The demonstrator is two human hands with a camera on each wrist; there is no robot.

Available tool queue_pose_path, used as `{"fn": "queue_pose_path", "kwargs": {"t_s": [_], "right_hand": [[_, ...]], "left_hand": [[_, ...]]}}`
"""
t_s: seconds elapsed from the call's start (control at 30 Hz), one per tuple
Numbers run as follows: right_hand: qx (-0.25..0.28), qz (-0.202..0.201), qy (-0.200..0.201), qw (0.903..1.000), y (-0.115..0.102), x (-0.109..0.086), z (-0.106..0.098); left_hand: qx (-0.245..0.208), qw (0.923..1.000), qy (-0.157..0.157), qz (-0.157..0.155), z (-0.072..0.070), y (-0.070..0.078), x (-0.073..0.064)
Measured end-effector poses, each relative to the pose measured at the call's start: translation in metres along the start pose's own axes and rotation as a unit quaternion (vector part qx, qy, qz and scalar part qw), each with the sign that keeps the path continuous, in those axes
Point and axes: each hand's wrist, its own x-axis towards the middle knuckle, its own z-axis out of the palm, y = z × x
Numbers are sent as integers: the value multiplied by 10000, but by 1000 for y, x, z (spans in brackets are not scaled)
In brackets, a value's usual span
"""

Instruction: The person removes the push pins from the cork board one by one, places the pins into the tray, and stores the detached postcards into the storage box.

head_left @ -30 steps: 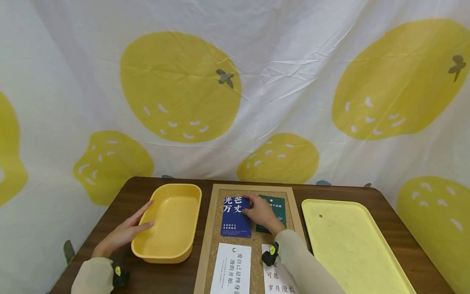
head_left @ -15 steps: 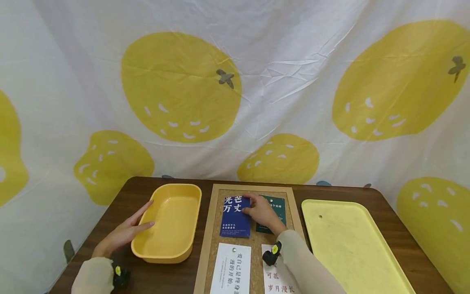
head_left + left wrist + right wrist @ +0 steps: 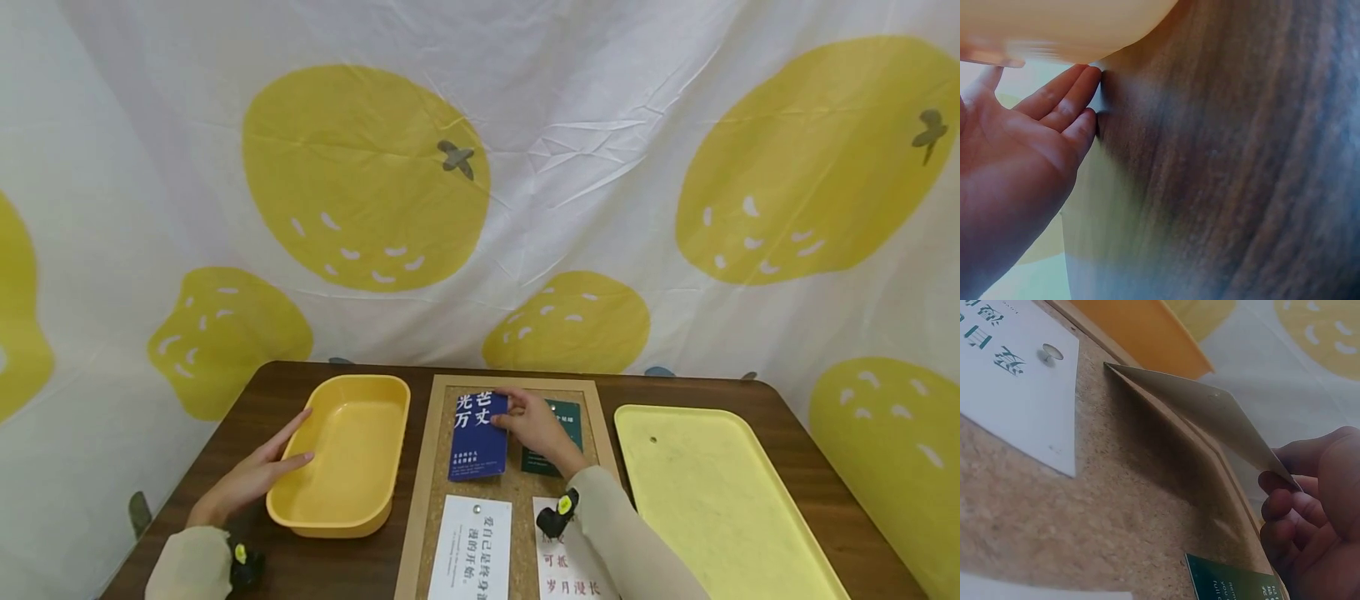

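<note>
My right hand (image 3: 538, 427) pinches a blue card (image 3: 478, 437) with white lettering by its upper right edge. In the right wrist view the pale back of the card (image 3: 1204, 412) shows, tilted up off the cork board (image 3: 1141, 506), with its far corner close to the cork. At the yellow basin (image 3: 341, 467), my left hand (image 3: 255, 479) rests at the left rim, thumb over the rim. The left wrist view shows the fingers (image 3: 1063, 103) along the outside of the basin, near the dark tabletop.
A green card (image 3: 570, 425), a white card (image 3: 472, 546) and a card with red lettering (image 3: 570, 575) lie on the wood-framed board. Silver pushpins show on the green and white ones. On the right is a pale yellow tray (image 3: 712, 492). A fruit-print curtain (image 3: 570, 208) hangs behind the table.
My right hand has lifted the blue card's upper part off the cork board and shifted it slightly upward in view. The left hand stays at the basin.
</note>
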Motion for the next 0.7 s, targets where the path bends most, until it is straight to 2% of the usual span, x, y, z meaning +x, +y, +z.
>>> {"fn": "queue_pose_path", "kwargs": {"t_s": [0.7], "right_hand": [[504, 70, 118, 9986, -20, 2, 0]], "left_hand": [[48, 10000, 7, -61, -1, -1, 0]]}}
